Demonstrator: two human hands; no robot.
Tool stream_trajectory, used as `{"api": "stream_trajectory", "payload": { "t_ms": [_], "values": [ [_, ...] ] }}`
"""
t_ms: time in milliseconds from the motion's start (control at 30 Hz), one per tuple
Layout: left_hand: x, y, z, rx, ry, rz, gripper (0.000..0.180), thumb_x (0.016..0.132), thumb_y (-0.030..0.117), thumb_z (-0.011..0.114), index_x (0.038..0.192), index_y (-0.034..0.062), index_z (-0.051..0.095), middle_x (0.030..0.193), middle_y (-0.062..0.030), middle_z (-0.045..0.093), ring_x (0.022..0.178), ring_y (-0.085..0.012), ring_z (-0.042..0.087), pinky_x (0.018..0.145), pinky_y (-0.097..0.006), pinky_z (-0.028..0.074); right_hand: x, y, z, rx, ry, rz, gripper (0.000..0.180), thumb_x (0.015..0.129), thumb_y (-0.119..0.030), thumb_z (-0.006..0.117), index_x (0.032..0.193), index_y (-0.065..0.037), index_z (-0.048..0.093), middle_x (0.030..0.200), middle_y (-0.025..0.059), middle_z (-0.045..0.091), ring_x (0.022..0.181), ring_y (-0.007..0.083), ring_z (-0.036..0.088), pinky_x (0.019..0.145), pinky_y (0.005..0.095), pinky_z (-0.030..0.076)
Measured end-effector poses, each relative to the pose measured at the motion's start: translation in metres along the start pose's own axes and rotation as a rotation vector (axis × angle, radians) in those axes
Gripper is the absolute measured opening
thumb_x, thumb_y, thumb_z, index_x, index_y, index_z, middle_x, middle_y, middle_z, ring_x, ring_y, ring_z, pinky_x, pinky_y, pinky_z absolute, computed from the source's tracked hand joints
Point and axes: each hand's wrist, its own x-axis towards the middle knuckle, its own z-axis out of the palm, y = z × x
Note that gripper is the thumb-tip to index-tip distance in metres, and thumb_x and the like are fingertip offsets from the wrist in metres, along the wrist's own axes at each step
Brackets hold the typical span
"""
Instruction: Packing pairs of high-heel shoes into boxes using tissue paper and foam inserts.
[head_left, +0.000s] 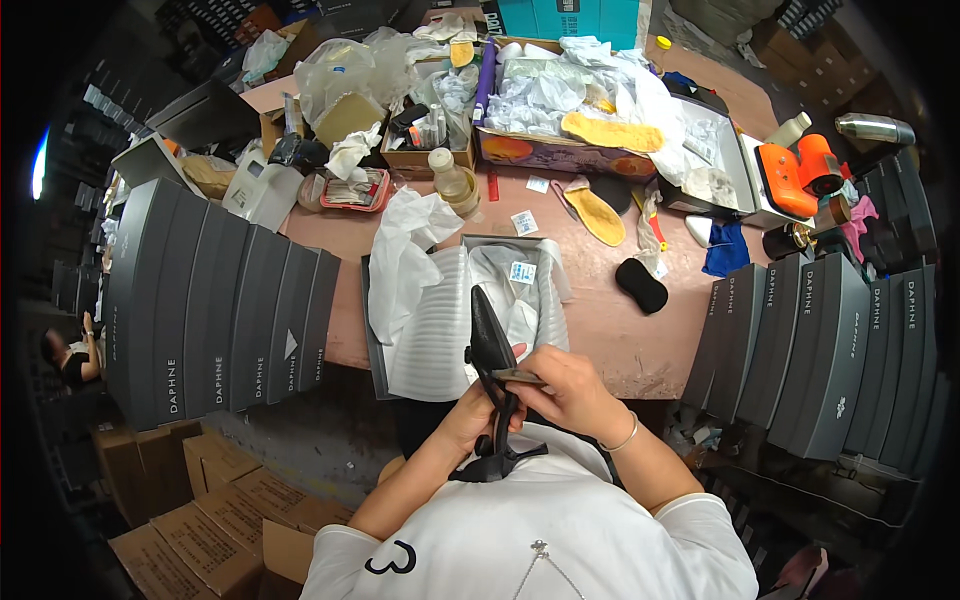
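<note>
A black pointed shoe (pixel 486 340) with straps is held close to my body, its toe turned away over the table edge. My left hand (pixel 468 422) is closed around its strapped rear part. In my right hand (pixel 573 392) a small flat brownish-grey piece (pixel 519 377) is pinched against the shoe's side; its exact kind cannot be made out. Just beyond lies an open shoe box (pixel 376 345) lined with ribbed white foam sheet (pixel 432 330), with white tissue paper (pixel 402 262) spilling over its left side and a small printed packet (pixel 522 272) inside.
Rows of dark grey shoe boxes stand at left (pixel 215 310) and right (pixel 830 350). Yellow insoles (pixel 598 217), a black pad (pixel 641 286), a bottle (pixel 449 178) and a carton of crumpled paper (pixel 540 150) crowd the far table (pixel 660 350). Brown cartons (pixel 215 530) sit lower left.
</note>
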Motion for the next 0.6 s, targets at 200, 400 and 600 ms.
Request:
{"api": "stream_trajectory", "payload": {
  "t_ms": [200,400,600],
  "values": [
    [-0.004,0.008,0.024,0.061,-0.064,0.088,0.087,0.081,0.040,0.070,0.146,0.0108,0.021,0.079,-0.0059,0.057,0.058,-0.0126,0.057,0.046,-0.023,0.043,0.029,0.068,0.001,-0.065,0.269,0.222,0.016,0.082,-0.010,0.069,0.088,0.000,0.057,0.070,0.0158,0.056,0.057,0.0258,0.050,0.054,0.0332,0.041],
    [0.002,0.019,0.009,-0.071,-0.141,0.132,0.084,0.083,0.037,0.069,0.147,0.0117,0.022,0.083,-0.0072,0.059,0.060,-0.0145,0.058,0.051,-0.026,0.045,-0.017,0.201,-0.032,-0.283,0.384,0.611,0.025,0.085,-0.018,0.065,0.095,0.001,0.054,0.084,0.0234,0.059,0.078,0.0351,0.060,0.066,0.0395,0.045],
    [0.033,0.035,-0.018,-0.266,0.470,0.307,0.025,0.094,0.017,0.052,0.114,0.0009,0.053,0.102,-0.0132,0.061,0.089,-0.0245,0.062,0.080,-0.038,0.053,-0.003,0.067,-0.036,0.351,-0.223,0.263,0.101,0.071,-0.040,0.079,0.148,-0.008,0.021,0.153,0.0216,0.016,0.140,0.0374,0.020,0.112,0.0436,0.022]
  ]
}}
